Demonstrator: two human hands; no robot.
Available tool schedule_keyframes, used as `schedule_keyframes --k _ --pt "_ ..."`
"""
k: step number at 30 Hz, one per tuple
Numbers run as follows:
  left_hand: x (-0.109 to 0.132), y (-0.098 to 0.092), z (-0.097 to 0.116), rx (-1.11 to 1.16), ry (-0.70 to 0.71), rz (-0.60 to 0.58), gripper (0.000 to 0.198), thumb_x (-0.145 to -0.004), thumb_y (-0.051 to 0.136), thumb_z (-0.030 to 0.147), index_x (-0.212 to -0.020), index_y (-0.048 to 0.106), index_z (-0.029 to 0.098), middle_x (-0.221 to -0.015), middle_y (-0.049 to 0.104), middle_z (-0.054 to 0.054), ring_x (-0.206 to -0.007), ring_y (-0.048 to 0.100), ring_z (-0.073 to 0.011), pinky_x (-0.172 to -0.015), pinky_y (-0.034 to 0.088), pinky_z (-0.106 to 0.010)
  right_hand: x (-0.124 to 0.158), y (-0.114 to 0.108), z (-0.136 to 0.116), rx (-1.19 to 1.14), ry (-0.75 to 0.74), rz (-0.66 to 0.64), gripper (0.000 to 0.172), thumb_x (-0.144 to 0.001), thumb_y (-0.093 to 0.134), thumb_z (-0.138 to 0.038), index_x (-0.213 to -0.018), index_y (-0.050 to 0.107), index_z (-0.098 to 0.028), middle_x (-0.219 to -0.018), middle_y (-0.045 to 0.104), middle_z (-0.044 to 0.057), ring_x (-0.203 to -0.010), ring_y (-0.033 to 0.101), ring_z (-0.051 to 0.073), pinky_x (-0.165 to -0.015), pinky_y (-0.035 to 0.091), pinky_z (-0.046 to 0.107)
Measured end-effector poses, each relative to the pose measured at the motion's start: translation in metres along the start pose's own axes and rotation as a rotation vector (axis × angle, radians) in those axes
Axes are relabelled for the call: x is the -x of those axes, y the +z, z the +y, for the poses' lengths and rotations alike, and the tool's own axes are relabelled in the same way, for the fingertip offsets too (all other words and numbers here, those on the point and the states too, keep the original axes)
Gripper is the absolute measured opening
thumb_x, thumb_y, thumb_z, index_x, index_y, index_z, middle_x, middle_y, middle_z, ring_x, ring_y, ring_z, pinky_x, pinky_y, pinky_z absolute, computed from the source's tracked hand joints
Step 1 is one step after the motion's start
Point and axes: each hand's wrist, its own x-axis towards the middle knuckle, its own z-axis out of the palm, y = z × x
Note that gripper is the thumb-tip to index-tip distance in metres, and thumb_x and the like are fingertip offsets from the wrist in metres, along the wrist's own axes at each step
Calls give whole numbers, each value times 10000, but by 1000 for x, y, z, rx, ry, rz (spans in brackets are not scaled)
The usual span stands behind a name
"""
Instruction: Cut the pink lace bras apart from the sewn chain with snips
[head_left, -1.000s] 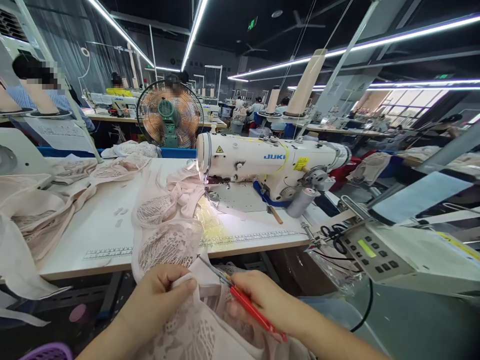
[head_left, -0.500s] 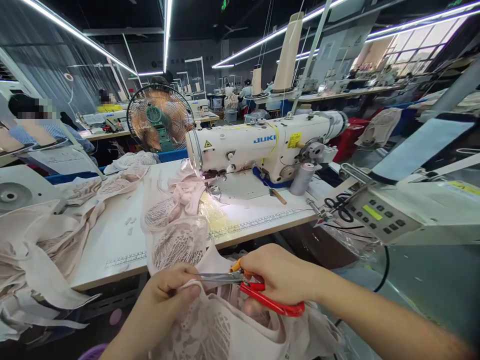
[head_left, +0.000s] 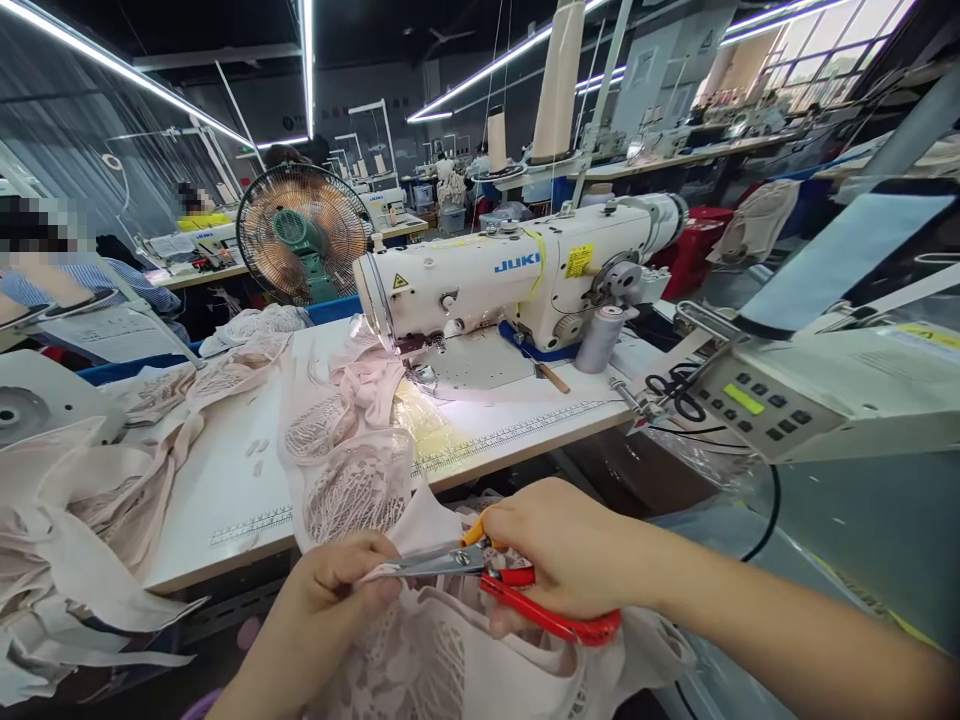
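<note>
My right hand [head_left: 562, 550] is wrapped round a pair of scissors [head_left: 450, 560] with red and orange handles. Their blades point left and reach the fabric at my left fingertips; whether they are fully closed is hard to make out. With thumb and fingers pinched, my left hand [head_left: 337, 590] grips the edge of a pale pink lace bra [head_left: 517, 650]. That bra hangs below both hands, in front of the table edge. More pink lace pieces [head_left: 360, 485] lie on the table just beyond and drape over its edge towards my hands.
A white sewing machine [head_left: 480, 275] stands on the table [head_left: 217, 490], with a grey thread cone [head_left: 600, 340] beside it. Piled bra pieces [head_left: 67, 510] lie at the left. A control box [head_left: 780, 400] with black scissors hung near it is at the right. A fan [head_left: 300, 235] stands behind.
The scissors have turned so that the flat of the blades shows more, with their tips at the fabric in my left hand. The camera view has shifted slightly.
</note>
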Motion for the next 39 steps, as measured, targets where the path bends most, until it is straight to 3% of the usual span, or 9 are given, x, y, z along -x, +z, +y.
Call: schedule_keyframes --k 8,12,18,26,30,35,39 --pt "-2 -1 -2 15 21 -38 265 -811 625 361 -663 728 166 -719 590 -46 -603 524 -135 -553 367 -231 -2 -3 -2 -48 -9 -48 289 -786 530 -461 -756 561 -175 -717 654 46 -601 588 192 -485 259 267" --pt "-2 -3 -5 53 5 -23 260 -811 625 366 -668 729 175 -725 585 -41 -620 518 -137 -569 362 -237 -2 -3 -3 -79 -9 -92 192 -778 547 -365 -766 578 -177 -743 663 47 -637 608 200 -511 306 263" --pt "-2 0 -7 85 -41 12 287 -794 640 394 -633 721 171 -700 559 -34 -575 484 -121 -523 335 -235 -3 1 -6 -105 32 -87 453 -706 578 -594 -848 590 -165 -813 678 80 -688 630 257 -543 368 289" --pt "-2 -4 0 76 -23 -3 239 -763 678 408 -699 770 198 -731 616 -53 -651 558 -162 -605 400 -247 -3 -5 -3 -116 20 -104 189 -757 576 -365 -763 575 -176 -742 654 45 -629 595 195 -507 313 253" --pt "0 -6 -3 90 -32 13 239 -773 671 401 -710 766 191 -748 623 -53 -674 559 -169 -633 400 -254 1 -5 0 -127 33 -70 215 -752 584 -388 -763 573 -173 -745 649 43 -643 599 202 -527 329 252" --pt "0 -2 -2 109 -17 20 253 -773 671 373 -638 741 171 -690 584 -40 -587 493 -129 -549 352 -236 3 -5 -5 -114 25 -50 322 -748 574 -484 -803 584 -167 -787 666 71 -685 621 235 -535 350 276" --pt "-1 -1 0 105 -24 -18 243 -772 676 353 -614 736 179 -698 602 -48 -592 518 -137 -544 366 -237 0 -6 -10 -96 31 -42 296 -750 555 -453 -817 585 -167 -798 671 73 -678 625 241 -517 337 284"
